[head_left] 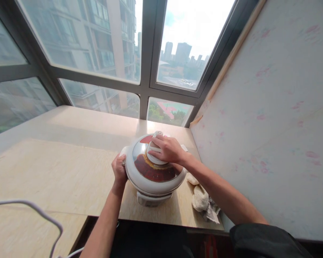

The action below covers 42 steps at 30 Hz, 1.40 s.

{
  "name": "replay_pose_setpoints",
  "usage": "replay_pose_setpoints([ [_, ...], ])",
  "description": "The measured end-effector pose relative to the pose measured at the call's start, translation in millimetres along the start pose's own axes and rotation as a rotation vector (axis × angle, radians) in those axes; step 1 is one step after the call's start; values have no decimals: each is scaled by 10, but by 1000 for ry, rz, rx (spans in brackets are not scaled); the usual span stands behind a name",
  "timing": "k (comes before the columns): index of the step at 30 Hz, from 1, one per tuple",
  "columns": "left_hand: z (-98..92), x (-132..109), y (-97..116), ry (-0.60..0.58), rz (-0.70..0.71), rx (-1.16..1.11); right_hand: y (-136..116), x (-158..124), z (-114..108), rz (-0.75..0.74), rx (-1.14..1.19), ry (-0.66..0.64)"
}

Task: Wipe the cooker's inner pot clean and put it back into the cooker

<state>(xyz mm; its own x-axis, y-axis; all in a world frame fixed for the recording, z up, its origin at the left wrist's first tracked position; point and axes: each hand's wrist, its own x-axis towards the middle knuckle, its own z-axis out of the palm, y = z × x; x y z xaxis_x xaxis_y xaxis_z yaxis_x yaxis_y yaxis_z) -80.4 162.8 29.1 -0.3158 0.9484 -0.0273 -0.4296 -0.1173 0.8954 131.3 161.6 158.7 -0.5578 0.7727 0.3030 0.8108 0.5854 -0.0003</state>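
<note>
A round white electric cooker (154,200) stands on the pale counter, its domed lid (157,175) seated on top. The lid has a dark reddish-brown see-through panel and a raised white knob (157,134) in the middle. My right hand (170,149) is closed over that knob, fingers wrapped across it. At the cooker's left side, my left hand (120,168) grips the white side handle (123,152); part of its fingers is hidden behind the rim. The inside of the cooker cannot be seen.
Crumpled cloths (201,199) lie right of the cooker, under my right forearm. A white cable (29,203) loops at the lower left. The pale counter (56,168) ends at a front edge near me. Framed windows rise behind; a floral-papered wall (271,143) bounds the right.
</note>
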Motion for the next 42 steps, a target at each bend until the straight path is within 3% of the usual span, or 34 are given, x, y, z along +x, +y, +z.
replay_pose_setpoints([
  [7, -6, 0, 15, -41, 46, 49, 63, 21, -30, -143, 22, 3],
  [12, 4, 3, 33, -34, 81, 58, 62, 24, -35, -131, 21, -10],
  [19, 7, 16, 1, -38, 73, 33, 12, 69, -165, -87, -14, -129],
  [28, -30, 35, -49, -73, 79, 35, 60, -30, -156, -57, 67, -84],
  [33, -46, 6, -23, -97, 75, 66, 406, -561, -32, 72, 365, 133],
  [36, -46, -3, -16, -88, 68, 65, 662, -1178, 114, 319, 436, 294],
  [38, -40, 2, -27, -82, 50, 48, 765, -1637, 245, 547, 265, 323],
  [40, -28, 9, -43, -51, 37, 42, 775, -2053, 411, 795, -3, 151],
  [42, -11, 12, -51, -18, 30, 41, 693, -2364, 610, 980, -83, -142],
])
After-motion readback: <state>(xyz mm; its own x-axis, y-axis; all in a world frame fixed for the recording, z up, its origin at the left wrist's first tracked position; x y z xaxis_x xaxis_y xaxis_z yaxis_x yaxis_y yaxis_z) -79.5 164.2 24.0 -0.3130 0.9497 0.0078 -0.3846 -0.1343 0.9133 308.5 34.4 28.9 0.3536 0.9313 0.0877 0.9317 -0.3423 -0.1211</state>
